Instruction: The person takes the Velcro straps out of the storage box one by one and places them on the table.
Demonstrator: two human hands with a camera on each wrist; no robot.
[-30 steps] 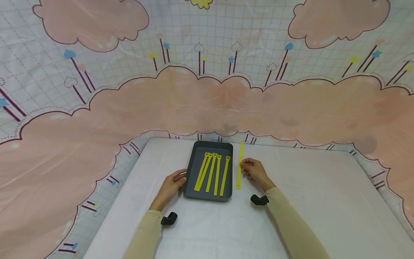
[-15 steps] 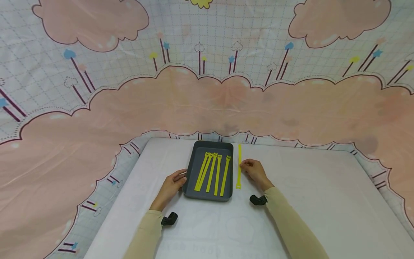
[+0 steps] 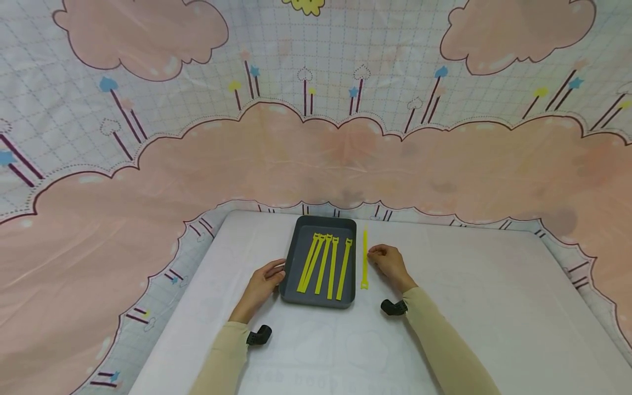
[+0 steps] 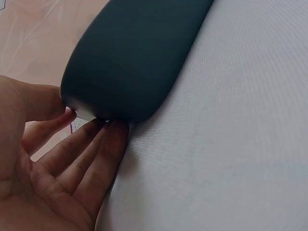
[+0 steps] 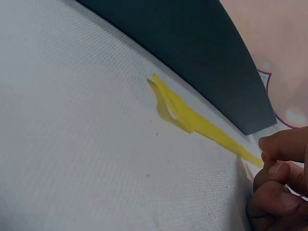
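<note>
Several yellow hook-and-loop cable ties lie lengthwise in a dark grey rectangular tray, slotted heads at the far end. My left hand touches the tray's left side; in the left wrist view its fairly straight fingers meet the dark outer wall. Right of the tray, my right hand pinches another yellow cable tie near its middle, between thumb and fingertips. This tie's slotted head points toward me. In the right wrist view the tie runs to the curled fingertips, which hide its far part.
A white cloth covers the table. Behind it hangs a patterned pink and white cloth backdrop. Each wrist carries a small black camera, one left and one right.
The far end of the tie in my right hand has shifted slightly left and toward me, and the tie looks narrower. My right hand has barely moved. The left hand and tray stay put.
</note>
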